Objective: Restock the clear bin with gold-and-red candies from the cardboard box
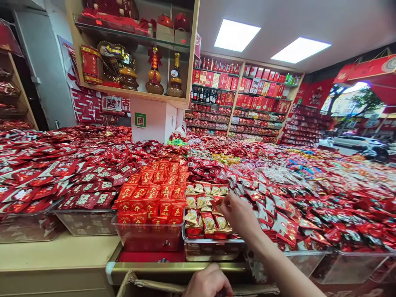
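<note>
My right hand [234, 211] reaches over a clear plastic bin [213, 242] of small red-and-gold wrapped sweets [209, 222]. Its fingers are pinched on one wrapped sweet [218, 202] at the right side of the bin, partly covered by the fingers. Low in the view, my left hand [208, 284] is curled over an opened cardboard box [148, 284]. Those fingertips point down and are mostly hidden, so what they hold, if anything, does not show. Left of the sweets stands a bin of upright red packets [153, 202] with gold lettering.
More clear bins [85, 222] heaped with red packets spread left and right. A brass-coloured counter edge [173, 270] runs in front. Behind rise a pillar with a QR code sign [140, 120], a glass-shelved cabinet [133, 88] with bottles, and stocked wall shelves [238, 97].
</note>
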`<state>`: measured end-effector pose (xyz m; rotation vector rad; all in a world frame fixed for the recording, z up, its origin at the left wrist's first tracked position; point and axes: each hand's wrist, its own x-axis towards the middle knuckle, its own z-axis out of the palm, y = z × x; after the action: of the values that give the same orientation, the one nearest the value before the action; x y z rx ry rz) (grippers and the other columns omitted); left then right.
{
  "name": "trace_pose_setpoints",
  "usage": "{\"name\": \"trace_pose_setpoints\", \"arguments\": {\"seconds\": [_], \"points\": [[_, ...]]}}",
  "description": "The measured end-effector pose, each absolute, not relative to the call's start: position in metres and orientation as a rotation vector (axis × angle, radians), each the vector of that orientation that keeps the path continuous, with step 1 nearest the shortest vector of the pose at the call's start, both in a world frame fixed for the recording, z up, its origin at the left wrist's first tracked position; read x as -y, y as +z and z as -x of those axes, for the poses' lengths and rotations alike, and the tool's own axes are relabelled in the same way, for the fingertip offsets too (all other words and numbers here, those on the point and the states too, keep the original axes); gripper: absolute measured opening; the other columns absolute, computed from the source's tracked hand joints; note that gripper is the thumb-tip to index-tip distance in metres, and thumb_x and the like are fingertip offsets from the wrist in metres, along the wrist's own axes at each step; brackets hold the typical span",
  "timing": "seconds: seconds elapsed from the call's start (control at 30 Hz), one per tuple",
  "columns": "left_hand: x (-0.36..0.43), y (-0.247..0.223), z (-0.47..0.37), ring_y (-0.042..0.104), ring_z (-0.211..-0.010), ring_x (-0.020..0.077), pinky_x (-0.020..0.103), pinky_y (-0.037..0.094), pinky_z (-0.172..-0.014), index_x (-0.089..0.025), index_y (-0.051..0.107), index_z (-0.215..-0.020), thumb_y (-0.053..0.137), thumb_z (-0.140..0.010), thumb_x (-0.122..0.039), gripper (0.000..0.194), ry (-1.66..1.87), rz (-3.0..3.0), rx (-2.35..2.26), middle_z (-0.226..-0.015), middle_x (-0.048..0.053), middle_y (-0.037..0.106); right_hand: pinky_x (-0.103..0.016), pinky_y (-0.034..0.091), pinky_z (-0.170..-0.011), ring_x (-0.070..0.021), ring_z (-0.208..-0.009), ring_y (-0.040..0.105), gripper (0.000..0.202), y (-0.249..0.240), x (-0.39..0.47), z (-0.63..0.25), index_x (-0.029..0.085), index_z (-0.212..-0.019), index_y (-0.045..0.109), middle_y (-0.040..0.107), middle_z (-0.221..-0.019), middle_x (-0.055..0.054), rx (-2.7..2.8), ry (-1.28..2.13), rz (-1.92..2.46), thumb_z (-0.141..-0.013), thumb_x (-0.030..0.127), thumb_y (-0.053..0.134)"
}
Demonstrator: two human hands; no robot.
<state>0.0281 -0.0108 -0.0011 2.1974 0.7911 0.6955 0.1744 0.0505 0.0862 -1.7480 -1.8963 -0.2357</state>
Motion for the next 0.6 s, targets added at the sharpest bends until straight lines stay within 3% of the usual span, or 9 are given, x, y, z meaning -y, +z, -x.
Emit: {"name": "trace_pose_setpoints", "arguments": {"seconds": [0.3,0.47,0.6], "points": [[0.008,-0.012,-0.028,0.046,-0.053,0.0076,0.015,0.034,-0.048,-0.015,0.06,-0.065,0.061,-0.059,-0.005,0.011,0.742,-2.255,-0.753,-0.065,0.0,0.052,-0.026,0.028,-0.055,-0.0175,-0.068,0.055,0.017,0.072,-0.094,-0.158,0.015,-0.077,0.051,0.062,-0.074,-0.008,2.117,-0.269,1.828,-0.077,0.007,0.036],[0.009,-0.013,-0.028,0.048,-0.056,0.0082,0.015,0.035,-0.05,-0.015,0.062,-0.068,0.063,-0.066,-0.013,0.004,0.741,-2.323,-0.669,-0.066,0.001,0.054,-0.027,0.034,-0.068,-0.0207,-0.084,0.054,0.015,0.07,-0.092,-0.164,0.014,-0.081,0.053,0.062,-0.085,-0.01,2.293,-0.176,1.76,-0.07,0.007,0.045],[0.01,-0.016,-0.03,0.046,-0.053,0.0068,0.014,0.034,-0.049,-0.016,0.064,-0.068,0.065,-0.066,-0.014,0.003,0.761,-2.335,-0.663,-0.066,0.0,0.055,-0.024,0.034,-0.075,-0.0185,-0.093,0.051,0.03,0.07,-0.09,-0.169,0.013,-0.094,0.051,0.059,-0.098,-0.01,2.434,-0.09,1.687,-0.066,0.002,0.045]]}}
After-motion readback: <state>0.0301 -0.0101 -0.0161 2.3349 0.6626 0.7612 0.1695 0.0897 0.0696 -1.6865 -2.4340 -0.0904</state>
